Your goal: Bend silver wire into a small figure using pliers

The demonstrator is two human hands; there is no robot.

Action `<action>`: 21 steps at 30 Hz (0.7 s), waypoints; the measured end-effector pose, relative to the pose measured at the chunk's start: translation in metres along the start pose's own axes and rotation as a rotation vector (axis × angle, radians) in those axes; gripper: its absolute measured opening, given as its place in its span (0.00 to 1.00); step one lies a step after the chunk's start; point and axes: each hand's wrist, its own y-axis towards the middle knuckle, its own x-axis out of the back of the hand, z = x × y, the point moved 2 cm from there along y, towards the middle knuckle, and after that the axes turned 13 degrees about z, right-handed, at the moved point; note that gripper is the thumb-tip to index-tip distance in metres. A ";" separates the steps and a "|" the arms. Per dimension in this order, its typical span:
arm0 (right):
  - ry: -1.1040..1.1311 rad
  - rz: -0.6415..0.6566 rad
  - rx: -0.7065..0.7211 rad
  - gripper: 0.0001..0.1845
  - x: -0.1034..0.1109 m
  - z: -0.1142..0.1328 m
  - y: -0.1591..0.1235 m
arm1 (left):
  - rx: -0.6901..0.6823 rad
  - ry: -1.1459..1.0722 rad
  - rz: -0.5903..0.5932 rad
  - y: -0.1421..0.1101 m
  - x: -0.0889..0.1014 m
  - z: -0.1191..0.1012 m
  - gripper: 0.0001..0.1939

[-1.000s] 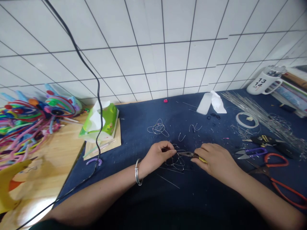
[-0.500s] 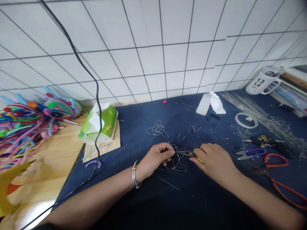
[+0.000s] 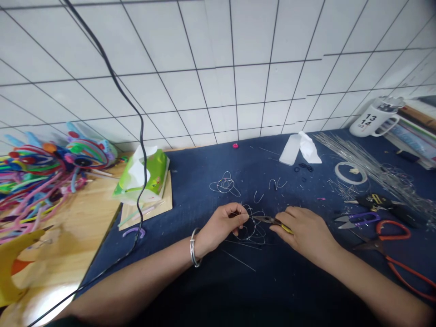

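Head view: the left hand (image 3: 223, 228) has its thumb and forefinger pinched together on the wire loops (image 3: 250, 237), which spread out from those fingertips toward the right grip and lie low over the desk (image 3: 190, 200). A bracelet (image 3: 192, 250) circles the wrist behind the left grip.

The right hand (image 3: 303, 229) is curled around the yellow handles of the pliers (image 3: 267, 220); their nose points left, reaching the wire just beside the left fingertips. Whether the pliers' tips are closed on it is too small to tell.

Beyond the left grip lies a loose coil (image 3: 225, 184) of the same thin wire. A bent hook (image 3: 259, 198) lies just past the gap between the two grips, with more bent pieces farther out. On the body side of the left grip, a straight wire (image 3: 239, 261) rests slantwise on the cloth.

To the right of the right grip are purple snips (image 3: 363, 220) and, beside them, orange-handled scissors (image 3: 383, 248). Farther out that way lie a white ring (image 3: 351, 182) and a bundle of wires (image 3: 361, 154). Green-packed tissues (image 3: 158, 171) lie well to the left, beyond the left grip.
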 end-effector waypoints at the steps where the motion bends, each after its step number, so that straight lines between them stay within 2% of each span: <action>1: 0.007 0.003 0.002 0.16 0.000 0.000 0.000 | -0.002 0.005 0.002 0.000 0.000 0.000 0.09; 6: 0.027 -0.004 0.002 0.16 0.001 -0.001 0.000 | -0.002 -0.001 0.039 -0.001 0.003 -0.003 0.09; 15: 0.007 -0.042 0.009 0.16 0.001 -0.002 -0.001 | 0.054 0.014 0.226 -0.003 0.011 -0.004 0.09; 19: -0.007 -0.076 0.024 0.16 0.002 -0.003 -0.002 | 0.092 0.178 0.338 -0.003 0.019 -0.017 0.14; 21: -0.005 -0.079 0.038 0.16 0.002 -0.003 -0.002 | 0.079 0.292 0.354 -0.003 0.025 -0.025 0.14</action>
